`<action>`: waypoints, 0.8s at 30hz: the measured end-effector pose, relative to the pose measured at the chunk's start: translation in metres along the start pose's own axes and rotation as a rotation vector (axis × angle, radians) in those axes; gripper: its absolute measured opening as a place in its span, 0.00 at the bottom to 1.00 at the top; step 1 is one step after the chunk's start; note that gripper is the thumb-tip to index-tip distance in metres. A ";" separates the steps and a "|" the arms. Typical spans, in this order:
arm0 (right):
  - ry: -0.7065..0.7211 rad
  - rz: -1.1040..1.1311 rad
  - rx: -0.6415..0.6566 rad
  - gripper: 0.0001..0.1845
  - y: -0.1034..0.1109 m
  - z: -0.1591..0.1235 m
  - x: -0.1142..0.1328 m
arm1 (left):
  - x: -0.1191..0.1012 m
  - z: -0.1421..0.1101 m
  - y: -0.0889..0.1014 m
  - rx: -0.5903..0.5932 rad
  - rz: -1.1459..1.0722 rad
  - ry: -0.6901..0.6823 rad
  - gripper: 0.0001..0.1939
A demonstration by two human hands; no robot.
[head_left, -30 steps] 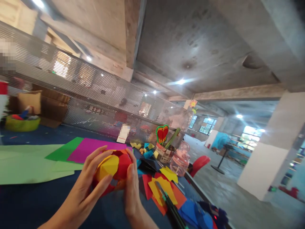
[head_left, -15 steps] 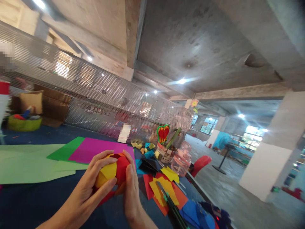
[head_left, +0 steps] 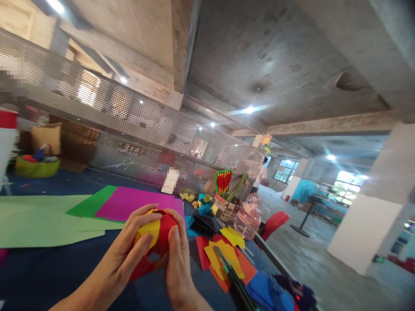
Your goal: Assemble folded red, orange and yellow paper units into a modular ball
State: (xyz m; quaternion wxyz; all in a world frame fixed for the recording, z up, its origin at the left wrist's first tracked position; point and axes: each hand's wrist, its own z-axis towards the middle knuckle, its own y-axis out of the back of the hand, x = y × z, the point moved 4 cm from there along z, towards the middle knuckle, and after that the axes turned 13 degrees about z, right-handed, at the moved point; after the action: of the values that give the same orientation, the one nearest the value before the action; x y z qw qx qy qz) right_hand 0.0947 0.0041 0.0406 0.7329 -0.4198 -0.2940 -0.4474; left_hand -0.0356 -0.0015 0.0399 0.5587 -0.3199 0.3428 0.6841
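Note:
A rounded red and yellow paper ball (head_left: pixel 164 233) with gaps between its panels is cupped between both hands above the dark blue table. My left hand (head_left: pixel 134 235) wraps its left side, fingers over the top and thumb across the front. Against the right side presses my right hand (head_left: pixel 178 250), its fingers curving over the top. The ball's back and underside are hidden. Just right of my hands lie yellow paper pieces (head_left: pixel 235 236) and orange paper pieces (head_left: pixel 249 270), with a dark-handled tool (head_left: pixel 235 278) resting across them.
Magenta sheets (head_left: pixel 136 203), a green sheet (head_left: pixel 86 205) and pale green sheets (head_left: pixel 42 224) lie left. Beyond are a basket (head_left: pixel 227 209) and a pink-lidded clear bottle (head_left: pixel 248 222). A perforated metal screen (head_left: pixel 145 138) borders the table; a red chair (head_left: pixel 275 222) stands right.
The paper ball has turned slightly in my hands, showing more red in front, and my left thumb has shifted up. A distant person has come into view beyond the screen's right end.

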 end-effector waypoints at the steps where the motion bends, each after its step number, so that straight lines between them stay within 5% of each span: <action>1: 0.022 -0.007 0.003 0.23 -0.001 0.000 0.001 | 0.000 0.000 0.000 0.007 -0.003 0.007 0.15; 7: 0.132 -0.075 -0.015 0.17 -0.001 0.004 0.004 | 0.000 -0.003 -0.001 -0.006 0.013 0.007 0.15; 15: 0.011 -0.113 0.038 0.23 0.001 -0.005 0.002 | 0.012 0.005 0.004 0.047 0.043 -0.077 0.16; 24: 0.124 -0.063 0.061 0.18 -0.002 0.004 0.001 | 0.016 0.008 0.004 0.066 0.055 -0.105 0.14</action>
State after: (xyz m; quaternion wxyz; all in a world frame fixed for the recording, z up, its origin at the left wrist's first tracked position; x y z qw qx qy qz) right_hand 0.0936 0.0066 0.0442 0.7477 -0.3593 -0.2745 -0.4863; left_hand -0.0426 0.0129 0.0314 0.5671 -0.2554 0.3441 0.7034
